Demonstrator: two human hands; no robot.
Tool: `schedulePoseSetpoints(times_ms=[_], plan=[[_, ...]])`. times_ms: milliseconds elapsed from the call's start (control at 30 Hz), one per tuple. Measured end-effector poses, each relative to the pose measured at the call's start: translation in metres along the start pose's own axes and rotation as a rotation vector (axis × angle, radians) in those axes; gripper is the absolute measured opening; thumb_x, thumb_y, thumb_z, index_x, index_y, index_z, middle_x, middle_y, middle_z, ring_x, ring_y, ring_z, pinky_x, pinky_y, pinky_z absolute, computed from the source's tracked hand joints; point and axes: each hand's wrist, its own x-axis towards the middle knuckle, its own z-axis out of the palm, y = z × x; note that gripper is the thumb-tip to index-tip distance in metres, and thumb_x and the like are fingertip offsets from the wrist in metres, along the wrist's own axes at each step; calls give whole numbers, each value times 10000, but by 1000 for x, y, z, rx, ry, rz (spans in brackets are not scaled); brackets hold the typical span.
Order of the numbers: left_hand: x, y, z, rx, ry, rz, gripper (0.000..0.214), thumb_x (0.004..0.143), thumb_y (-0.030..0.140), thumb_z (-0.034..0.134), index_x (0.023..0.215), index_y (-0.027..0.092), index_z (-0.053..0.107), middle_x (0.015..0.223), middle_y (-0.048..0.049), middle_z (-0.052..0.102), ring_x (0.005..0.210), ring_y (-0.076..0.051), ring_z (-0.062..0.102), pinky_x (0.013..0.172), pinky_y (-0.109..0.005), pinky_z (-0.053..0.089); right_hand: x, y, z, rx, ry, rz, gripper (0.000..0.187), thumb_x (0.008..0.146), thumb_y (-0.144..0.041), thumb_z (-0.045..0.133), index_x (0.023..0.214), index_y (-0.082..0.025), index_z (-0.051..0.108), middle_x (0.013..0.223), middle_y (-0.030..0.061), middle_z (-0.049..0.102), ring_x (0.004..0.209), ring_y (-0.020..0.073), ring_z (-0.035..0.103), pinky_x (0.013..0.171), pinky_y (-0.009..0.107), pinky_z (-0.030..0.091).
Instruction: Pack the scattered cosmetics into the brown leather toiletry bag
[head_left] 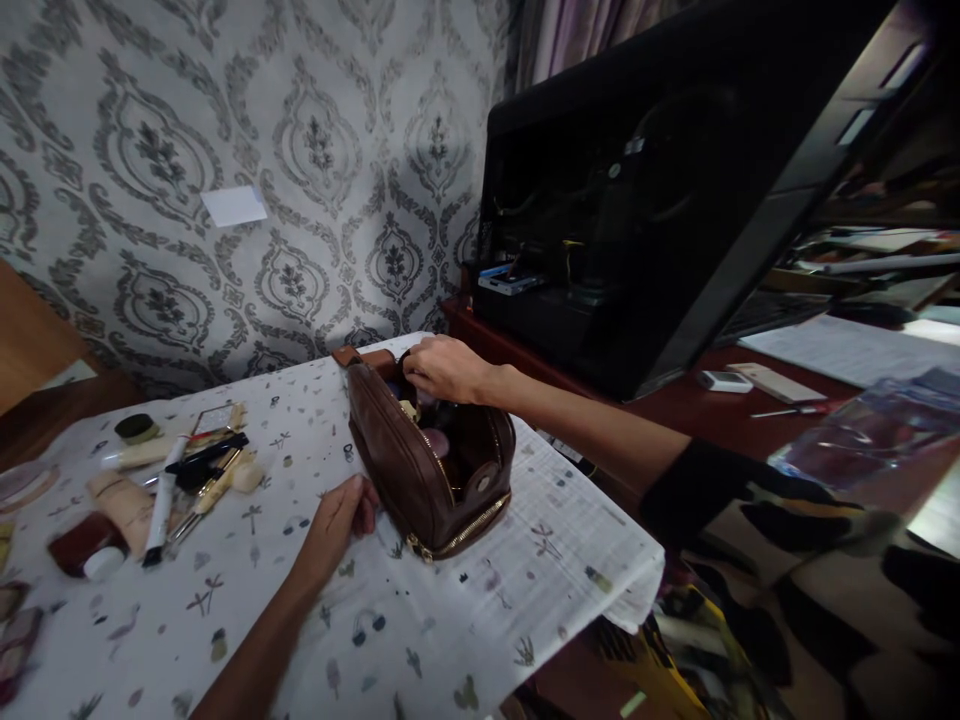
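A brown zippered cosmetic bag (405,470) stands unzipped on a white printed cloth, with several small items inside. My right hand (446,370) is at the far rim of its opening, fingers curled and pointing down. Whatever those fingers may hold is hidden. Resting on the cloth just left of the bag, my left hand (343,515) has its fingers curled in and shows nothing in them. Left of it lies a loose group of cosmetics: a white tube with a black cap (159,510), a beige tube (124,505), brushes (206,500) and a round dark-lidded jar (137,429).
A big black computer case (600,220) with a dark side panel stands on the reddish desk (720,420) at right. Papers (847,345), a pen (791,411) and clear plastic packaging (870,430) lie there. Patterned wallpaper (322,150) rises behind the cloth-covered table (450,640).
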Motion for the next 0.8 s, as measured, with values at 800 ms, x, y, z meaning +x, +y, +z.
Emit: schedulePoseSetpoints(times_ms=[800], plan=[[11,-4,-9,-39,61,73,731,842,873,325,785,182,557,531,2,563,448,-140,530,434,-254,412,-34,-89,5,325,566,-282,247,1023,-205,474,913,-163,691,958,92,721,907,216,629,830,347,477]])
